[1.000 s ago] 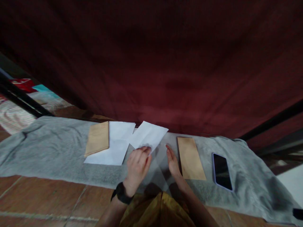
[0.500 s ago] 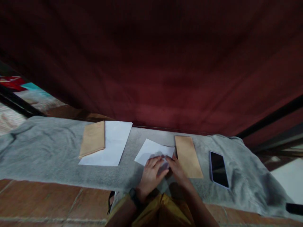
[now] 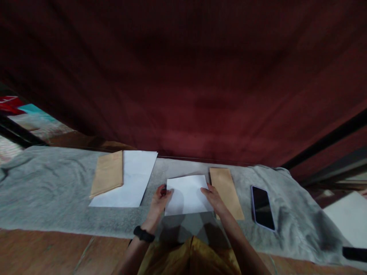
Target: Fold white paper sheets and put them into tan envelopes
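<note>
With the clock centred on the middle of the view, a dark red hanging fabric curtain fills 12 o'clock and falls behind a long, soft grey cloth spread across the lower half. Terracotta tiled floor shows at 8 o'clock, below the cloth's near edge. A large white rectangular paper lies flat on the cloth towards 8 o'clock. At 6 o'clock, a smaller white paper sheet is held between the two hands; whether it touches the cloth cannot be told. A long tan paper envelope lies at 5 o'clock, partly behind the right wrist. A folded tan paper packet overlaps the large paper's left side. A dark-screened phone with a lilac rim rests past the envelope, towards 4 o'clock. The left hand, at 7 o'clock, pinches the sheet's left edge; the right hand, at 5 o'clock, pinches its right edge, thumb on top. A black wristwatch circles the left wrist.
</note>
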Demonstrator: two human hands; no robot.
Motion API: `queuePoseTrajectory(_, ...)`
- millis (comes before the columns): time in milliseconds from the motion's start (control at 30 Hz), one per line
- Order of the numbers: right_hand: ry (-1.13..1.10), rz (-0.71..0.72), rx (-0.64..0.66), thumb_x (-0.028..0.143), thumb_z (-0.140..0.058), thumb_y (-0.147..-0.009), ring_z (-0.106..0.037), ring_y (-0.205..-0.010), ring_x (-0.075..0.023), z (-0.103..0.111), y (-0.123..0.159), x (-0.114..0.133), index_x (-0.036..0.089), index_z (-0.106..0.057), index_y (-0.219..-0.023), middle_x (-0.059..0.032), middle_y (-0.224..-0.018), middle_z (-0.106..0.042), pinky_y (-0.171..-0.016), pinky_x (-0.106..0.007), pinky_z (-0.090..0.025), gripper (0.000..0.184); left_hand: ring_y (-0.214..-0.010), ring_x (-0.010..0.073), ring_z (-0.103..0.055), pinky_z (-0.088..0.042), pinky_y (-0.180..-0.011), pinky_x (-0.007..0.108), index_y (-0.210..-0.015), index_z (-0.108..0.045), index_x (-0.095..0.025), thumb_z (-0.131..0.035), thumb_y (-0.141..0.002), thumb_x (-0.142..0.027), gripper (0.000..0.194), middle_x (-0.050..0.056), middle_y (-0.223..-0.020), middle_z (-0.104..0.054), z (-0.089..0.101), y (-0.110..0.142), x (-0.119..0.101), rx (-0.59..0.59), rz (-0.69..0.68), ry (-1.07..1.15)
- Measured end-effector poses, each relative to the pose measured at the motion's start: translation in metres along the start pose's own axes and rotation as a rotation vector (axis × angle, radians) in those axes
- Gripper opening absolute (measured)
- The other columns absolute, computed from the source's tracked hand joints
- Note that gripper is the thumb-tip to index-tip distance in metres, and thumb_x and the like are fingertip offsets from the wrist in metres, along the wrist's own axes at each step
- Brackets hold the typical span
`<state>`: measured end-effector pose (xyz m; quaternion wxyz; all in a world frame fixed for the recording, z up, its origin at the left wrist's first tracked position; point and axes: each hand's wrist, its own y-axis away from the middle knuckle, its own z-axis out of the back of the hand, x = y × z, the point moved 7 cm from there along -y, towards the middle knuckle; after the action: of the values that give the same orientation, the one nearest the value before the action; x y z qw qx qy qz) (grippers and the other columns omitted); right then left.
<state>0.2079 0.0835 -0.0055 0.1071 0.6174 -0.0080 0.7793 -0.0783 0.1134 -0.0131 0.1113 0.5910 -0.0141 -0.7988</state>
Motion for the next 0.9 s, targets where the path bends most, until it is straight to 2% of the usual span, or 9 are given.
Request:
queuePoseTrajectory(133, -0.006, 0.015, 0.016, 0.061, -0.059, -0.081, -0.074, -0.082, -0.0304, 0.000, -0.004, 0.004, 0.015, -0.078, -0.104, -0.0112, -0.089, -0.079, -0.071, -0.040, -0.059, 0.054, -0.075, 0.0235, -0.070, -0.054, -0.069, 0.034, -0.091, -0.071, -0.015, -0.073, -0.065, -0.049, 0.043, 0.006, -0.082, -0.074, -0.001, 0.003, 0.002, 0.105, 0.042, 0.148)
queuePoseTrajectory(233, 0.021, 0.034, 0.001, 0.050, -0.058, -0.083, -0.073, -0.084, -0.0288, -0.006, -0.006, 0.002, 0.020, -0.075, -0.116, -0.0080, -0.094, -0.079, -0.074, -0.039, -0.059, 0.048, -0.070, 0.0235, -0.068, -0.054, -0.067, 0.034, -0.079, -0.069, -0.018, -0.073, -0.060, -0.047, 0.035, 0.004, -0.073, -0.073, 0.006, -0.002, 0.001, 0.080, 0.034, 0.116)
queuePoseTrajectory(300, 0.084, 0.064, -0.065, 0.042, -0.055, -0.086, -0.072, -0.090, -0.0288, -0.008, -0.004, 0.000, 0.022, -0.069, -0.128, -0.0084, -0.105, -0.078, -0.082, -0.042, -0.058, 0.049, -0.074, 0.0251, -0.070, -0.055, -0.071, 0.036, -0.079, -0.069, -0.020, -0.073, -0.060, -0.042, 0.030, 0.004, -0.075, -0.074, 0.011, -0.005, -0.002, 0.062, 0.011, 0.074)
queuePoseTrajectory(400, 0.362, 0.230, -0.266, 0.032, -0.046, -0.094, -0.068, -0.111, -0.0312, -0.009, 0.009, 0.007, 0.018, -0.057, -0.144, -0.0149, -0.124, -0.071, -0.097, -0.047, -0.054, 0.053, -0.076, 0.0264, -0.072, -0.057, -0.070, 0.037, -0.084, -0.069, -0.022, -0.071, -0.064, -0.037, 0.025, 0.004, -0.078, -0.076, 0.016, -0.005, -0.009, 0.069, -0.018, -0.014)
queuePoseTrajectory(467, 0.589, 0.371, -0.311, 0.028, -0.041, -0.098, -0.060, -0.126, -0.0313, -0.020, 0.021, 0.015, 0.017, -0.052, -0.148, -0.0174, -0.136, -0.064, -0.106, -0.049, -0.050, 0.052, -0.074, 0.0260, -0.072, -0.057, -0.068, 0.036, -0.088, -0.069, -0.021, -0.068, -0.068, -0.033, 0.023, 0.004, -0.078, -0.076, 0.018, -0.003, -0.012, 0.076, -0.028, -0.068)
queuePoseTrajectory(600, 0.810, 0.535, -0.167, 0.025, -0.039, -0.103, -0.050, -0.140, -0.0252, -0.059, 0.035, 0.025, 0.019, -0.050, -0.150, -0.0115, -0.151, -0.055, -0.115, -0.044, -0.044, 0.048, -0.071, 0.0247, -0.072, -0.054, -0.066, 0.034, -0.104, -0.069, -0.020, -0.064, -0.075, -0.026, 0.030, 0.002, -0.076, -0.074, 0.021, -0.001, -0.016, 0.025, -0.080, -0.278)
queuePoseTrajectory(733, 0.900, 0.585, -0.085, 0.028, -0.044, -0.104, -0.044, -0.146, -0.0247, -0.084, 0.038, 0.026, 0.019, -0.052, -0.149, -0.0091, -0.157, -0.048, -0.120, -0.045, -0.037, 0.046, -0.074, 0.0251, -0.072, -0.054, -0.067, 0.033, -0.128, -0.062, -0.017, -0.059, -0.086, -0.024, 0.043, 0.004, -0.081, -0.073, 0.018, 0.003, -0.012, 0.017, -0.115, -0.511)
queuePoseTrajectory(833, 0.948, 0.573, -0.090, 0.030, -0.046, -0.105, -0.042, -0.147, -0.0256, -0.088, 0.039, 0.022, 0.018, -0.051, -0.150, -0.0096, -0.159, -0.046, -0.122, -0.047, -0.034, 0.047, -0.098, 0.0295, -0.072, -0.056, -0.086, 0.041, -0.135, -0.059, -0.015, -0.052, -0.092, -0.024, 0.044, 0.014, -0.107, -0.073, 0.012, 0.015, -0.022, -0.101, -0.291, -0.648)
queuePoseTrajectory(900, 0.960, 0.572, -0.088, 0.031, -0.045, -0.105, -0.040, -0.148, -0.0256, -0.088, 0.040, 0.019, 0.019, -0.048, -0.152, -0.0090, -0.161, -0.043, -0.123, -0.047, -0.033, 0.049, -0.119, 0.0320, -0.064, -0.051, -0.102, 0.048, -0.136, -0.060, -0.016, -0.048, -0.096, -0.024, 0.042, 0.018, -0.129, -0.066, -0.004, 0.027, -0.034, -0.150, -0.474, -0.703)
